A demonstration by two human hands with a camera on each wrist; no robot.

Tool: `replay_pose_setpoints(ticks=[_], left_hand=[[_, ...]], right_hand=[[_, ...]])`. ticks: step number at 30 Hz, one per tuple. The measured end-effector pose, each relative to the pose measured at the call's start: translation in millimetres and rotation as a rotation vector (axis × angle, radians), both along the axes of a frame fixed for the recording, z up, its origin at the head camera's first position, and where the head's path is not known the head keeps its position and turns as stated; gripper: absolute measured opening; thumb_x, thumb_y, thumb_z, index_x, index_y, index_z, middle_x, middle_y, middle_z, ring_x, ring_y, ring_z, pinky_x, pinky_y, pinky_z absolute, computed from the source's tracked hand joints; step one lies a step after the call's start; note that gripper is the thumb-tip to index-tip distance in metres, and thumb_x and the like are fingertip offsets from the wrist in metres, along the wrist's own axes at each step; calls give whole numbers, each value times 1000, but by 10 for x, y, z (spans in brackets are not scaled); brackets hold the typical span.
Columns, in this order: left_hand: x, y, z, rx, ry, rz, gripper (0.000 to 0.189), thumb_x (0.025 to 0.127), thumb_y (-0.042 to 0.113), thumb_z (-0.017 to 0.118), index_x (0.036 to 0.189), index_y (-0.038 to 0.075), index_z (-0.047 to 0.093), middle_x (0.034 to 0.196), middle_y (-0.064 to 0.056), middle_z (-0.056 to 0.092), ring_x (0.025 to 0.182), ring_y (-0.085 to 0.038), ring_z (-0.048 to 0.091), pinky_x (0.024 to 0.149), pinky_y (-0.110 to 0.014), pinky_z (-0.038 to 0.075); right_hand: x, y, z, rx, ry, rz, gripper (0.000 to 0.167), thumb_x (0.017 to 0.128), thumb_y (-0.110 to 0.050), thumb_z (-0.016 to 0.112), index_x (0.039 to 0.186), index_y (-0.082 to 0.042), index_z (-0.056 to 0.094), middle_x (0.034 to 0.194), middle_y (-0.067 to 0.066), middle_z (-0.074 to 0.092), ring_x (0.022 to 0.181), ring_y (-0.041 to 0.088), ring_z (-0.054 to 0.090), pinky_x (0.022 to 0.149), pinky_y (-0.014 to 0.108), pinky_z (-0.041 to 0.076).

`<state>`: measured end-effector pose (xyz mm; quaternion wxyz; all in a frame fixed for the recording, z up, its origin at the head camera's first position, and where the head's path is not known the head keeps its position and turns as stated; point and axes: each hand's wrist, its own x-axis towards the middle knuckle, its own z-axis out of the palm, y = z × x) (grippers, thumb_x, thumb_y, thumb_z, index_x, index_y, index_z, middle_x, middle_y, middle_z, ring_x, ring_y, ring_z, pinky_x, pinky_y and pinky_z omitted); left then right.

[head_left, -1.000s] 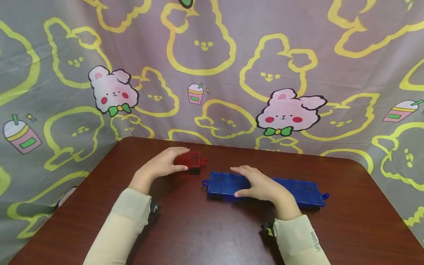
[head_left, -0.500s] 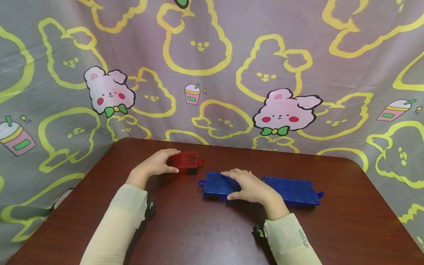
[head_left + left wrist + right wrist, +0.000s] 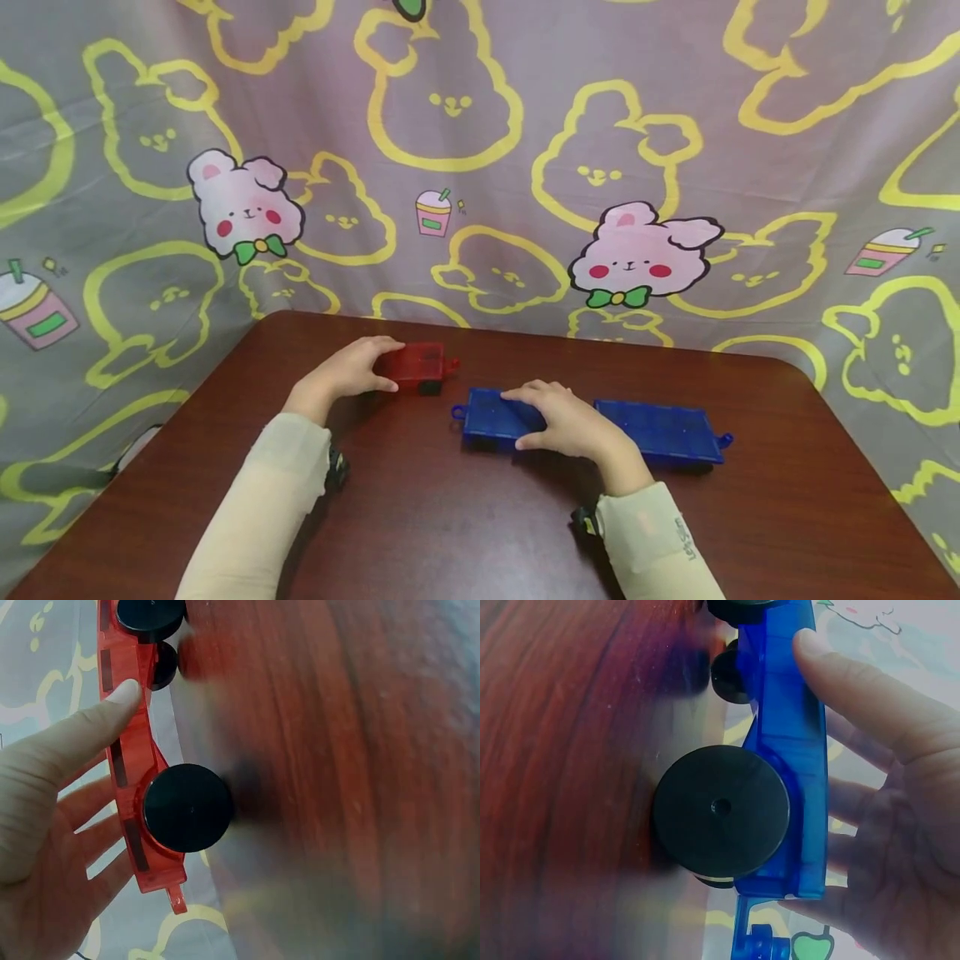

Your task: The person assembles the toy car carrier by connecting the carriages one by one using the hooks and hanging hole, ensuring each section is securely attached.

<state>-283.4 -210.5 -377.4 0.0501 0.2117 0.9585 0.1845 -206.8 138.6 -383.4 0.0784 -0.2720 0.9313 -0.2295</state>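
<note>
Left hand [image 3: 347,371], left of centre in the head view, holds a see-through red toy wagon [image 3: 418,365] between thumb and fingers. The left wrist view shows the thumb on the wagon's near side, above its round black wheels [image 3: 189,808]. A small red coupling [image 3: 452,364] sticks out from the wagon's right end. Just to the right and a little nearer the viewer, well apart from the hand on the left, a longer blue toy wagon [image 3: 667,431] begins with a blue ring [image 3: 458,412] at its left end. Right hand [image 3: 570,421], right of centre, grips it across the middle, thumb on the near side. A blue hook [image 3: 725,440] marks its right end. Both wagons are on a dark reddish-brown bench [image 3: 450,517]; a grey cloth [image 3: 487,196] printed with yellow-outlined rabbits fills the upper frame.
</note>
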Motion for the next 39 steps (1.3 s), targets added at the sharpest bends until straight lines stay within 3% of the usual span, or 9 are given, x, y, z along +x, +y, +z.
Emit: replay_pose_setpoints(ticks=[9, 18, 22, 39], left_hand=[[47, -9, -23, -10, 6, -5, 72, 81, 24, 83, 142, 3, 53, 147, -23, 49, 135, -40, 47, 110, -56, 41], [192, -28, 16, -14, -8, -46, 71, 79, 24, 84, 141, 4, 55, 144, -21, 53, 132, -40, 49, 108, -57, 43], [250, -14, 37, -39, 17, -74, 70, 78, 24, 85, 139, 3, 56, 142, -22, 54, 131, -41, 50, 108, -57, 43], [456, -24, 28, -63, 25, -92, 71, 77, 27, 86, 138, 4, 58, 140, -20, 56, 129, -40, 52, 106, -57, 45]], right_hand=[[10, 39, -15, -19, 7, -8, 63, 84, -29, 80, 141, -18, 56, 144, 13, 54, 136, 36, 47, 114, 63, 33], [-1, 57, 5, -40, 1, 2, 63, 84, -29, 81, 141, -18, 56, 143, 12, 54, 134, 35, 48, 110, 59, 41], [-13, 70, -4, -48, 4, 3, 63, 83, -29, 81, 141, -19, 57, 142, 11, 54, 134, 34, 48, 109, 57, 42], [-33, 72, -41, -72, -2, 7, 63, 84, -30, 80, 141, -20, 55, 141, 10, 53, 132, 31, 48, 108, 55, 44]])
